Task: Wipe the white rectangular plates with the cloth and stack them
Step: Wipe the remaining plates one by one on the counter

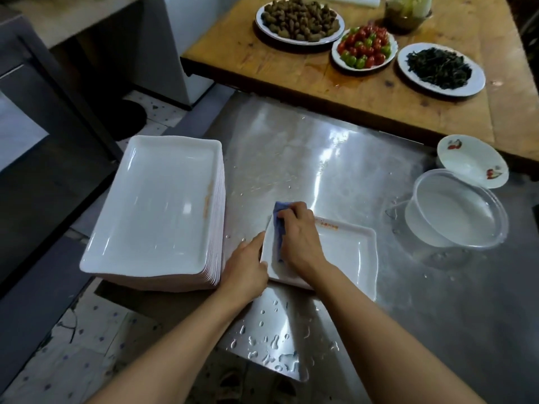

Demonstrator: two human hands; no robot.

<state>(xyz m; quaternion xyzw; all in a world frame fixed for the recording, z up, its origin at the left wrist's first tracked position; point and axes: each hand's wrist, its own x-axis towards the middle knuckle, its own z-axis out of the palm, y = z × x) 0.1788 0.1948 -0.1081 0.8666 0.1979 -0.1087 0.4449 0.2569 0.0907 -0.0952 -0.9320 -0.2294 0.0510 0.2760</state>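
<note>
Wet steel bench [335, 158], drops of water near the front edge. Single white plate [347, 252] flat near the middle, long side running left to right. Right hand [297, 234] gripping blue cloth [278, 225] on plate's left end. Left hand [245, 266] holding the plate's left rim. Tall plate stack [157, 211] just left, long side pointing away.

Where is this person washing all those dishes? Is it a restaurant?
Probably a restaurant or canteen kitchen. There is a tall stack of white plates, a wet steel counter, and round plates of chillies and other food on a wooden table.
</note>
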